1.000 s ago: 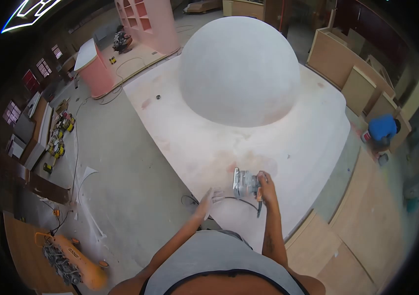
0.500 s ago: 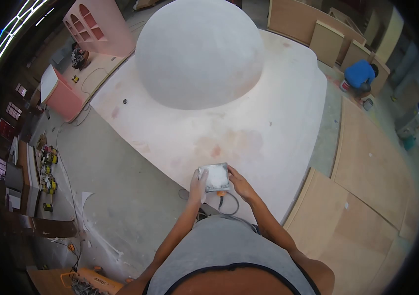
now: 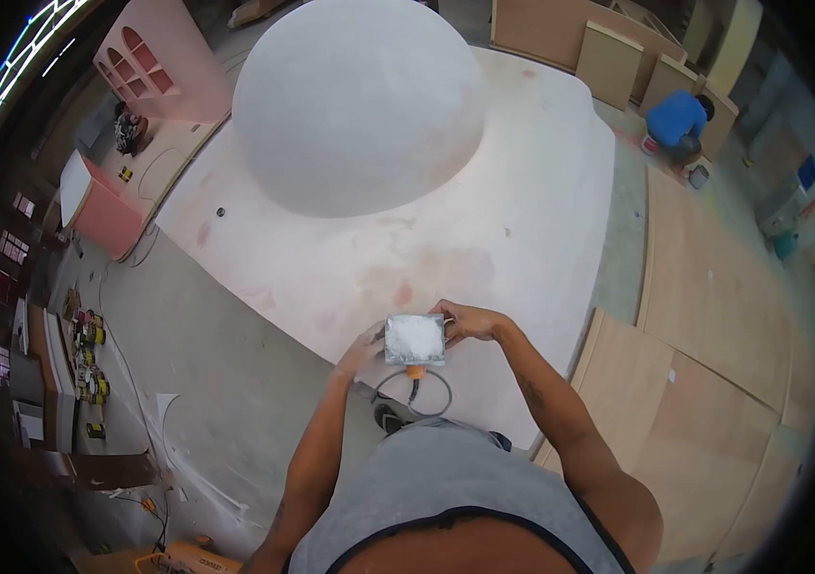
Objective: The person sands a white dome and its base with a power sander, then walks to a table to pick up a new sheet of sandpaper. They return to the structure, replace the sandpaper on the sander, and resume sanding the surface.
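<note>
At lower centre, the left hand [image 3: 361, 351] and the right hand [image 3: 465, 323] hold the opposite sides of a square, grey-rimmed sander with a white, dusty pad [image 3: 415, 340], its dark looped cable [image 3: 447, 390] hanging below. A large smooth grey dome [image 3: 359, 105] rises from the whitish, patchy panel [image 3: 532, 230] at upper centre. A person in a blue top [image 3: 677, 117] crouches at upper right.

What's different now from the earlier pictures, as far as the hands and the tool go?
The left hand, free at first, has taken hold of the sander. The sander has been turned from its side so its dusty flat face points up toward the camera. The view has shifted, so the scene sits further left.

Unchanged: the right hand holds the sander; the dome stands on the pale surface.
</note>
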